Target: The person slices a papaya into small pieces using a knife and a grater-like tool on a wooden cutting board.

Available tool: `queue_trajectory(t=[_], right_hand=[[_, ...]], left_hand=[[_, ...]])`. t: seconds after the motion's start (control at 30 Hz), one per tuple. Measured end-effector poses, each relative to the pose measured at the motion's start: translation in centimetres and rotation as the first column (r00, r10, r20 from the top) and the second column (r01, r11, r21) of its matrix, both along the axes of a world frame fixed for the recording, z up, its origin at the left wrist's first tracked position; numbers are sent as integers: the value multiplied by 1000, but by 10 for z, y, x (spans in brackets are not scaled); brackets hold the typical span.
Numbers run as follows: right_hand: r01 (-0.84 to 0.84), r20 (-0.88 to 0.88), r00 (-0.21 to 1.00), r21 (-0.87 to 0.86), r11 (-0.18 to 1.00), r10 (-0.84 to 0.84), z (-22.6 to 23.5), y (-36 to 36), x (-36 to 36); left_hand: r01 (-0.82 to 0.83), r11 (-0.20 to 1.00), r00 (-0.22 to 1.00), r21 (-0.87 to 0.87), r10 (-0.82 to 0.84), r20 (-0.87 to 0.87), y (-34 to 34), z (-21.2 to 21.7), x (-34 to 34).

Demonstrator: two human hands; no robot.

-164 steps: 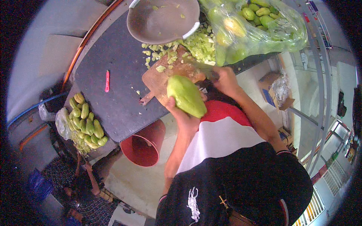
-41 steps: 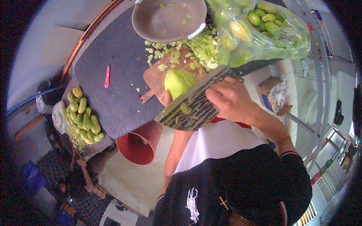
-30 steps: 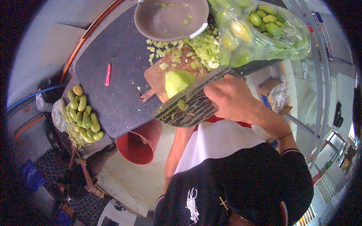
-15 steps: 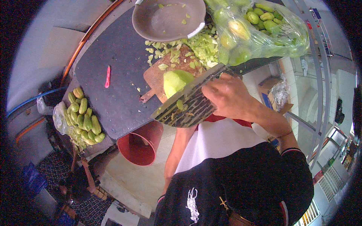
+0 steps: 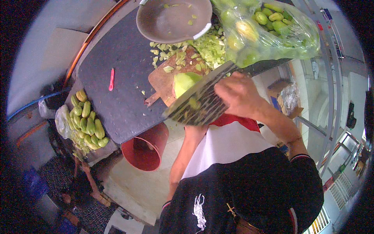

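My right hand [image 5: 239, 95] is wrapped around the handle of a large, broad-bladed knife [image 5: 196, 102]. Its wide, dark, wet-streaked blade slants across my front, with bits of green stuck to it. Behind the blade shows part of a pale green, peeled fruit [image 5: 185, 82], apparently a green mango, over the wooden cutting board [image 5: 161, 78]. The blade covers most of my left hand [image 5: 195, 130]; only the wrist area shows below it, and its fingers are hidden. Chopped pale green pieces [image 5: 210, 50] are heaped at the board's far side.
A grey-brown bowl [image 5: 171, 21] stands beyond the board, beside a clear bag [image 5: 253, 43] of green fruit. A pink-handled tool [image 5: 112, 80] lies on the dark table [image 5: 124, 58]. More green fruit [image 5: 87, 121] sits at left, near a red bucket [image 5: 146, 150]. Another person's arm [image 5: 91, 181] shows lower left.
My right hand and the knife have shifted a little to the right, the blade now blurred. The pale green fruit has also moved slightly right, more covered by the blade.
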State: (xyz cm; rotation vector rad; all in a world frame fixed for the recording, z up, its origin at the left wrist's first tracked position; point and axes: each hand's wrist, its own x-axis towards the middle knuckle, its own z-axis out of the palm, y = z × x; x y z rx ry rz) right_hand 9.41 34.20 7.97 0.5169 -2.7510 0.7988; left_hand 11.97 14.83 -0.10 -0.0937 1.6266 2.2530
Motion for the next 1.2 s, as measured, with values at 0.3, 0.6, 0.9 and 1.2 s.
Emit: queue_trajectory(t=[0.3,0.6,0.9,1.2], right_hand=[[-49,138,989,-49,998,55,13,-3,9],[47,62,997,4,999,-48,-16,18,6],[-21,54,998,-63,998,24,4,-3,3],[8,75,997,-60,998,-3,-14,2,6]], left_hand=[[69,998,981,9,-69,179,-16,-16,10],[-306,873,925,379,180,334,-1,-4,-2],[-72,970,925,232,-22,380,-20,-2,11],[-133,988,976,77,117,186,-19,-19,3]])
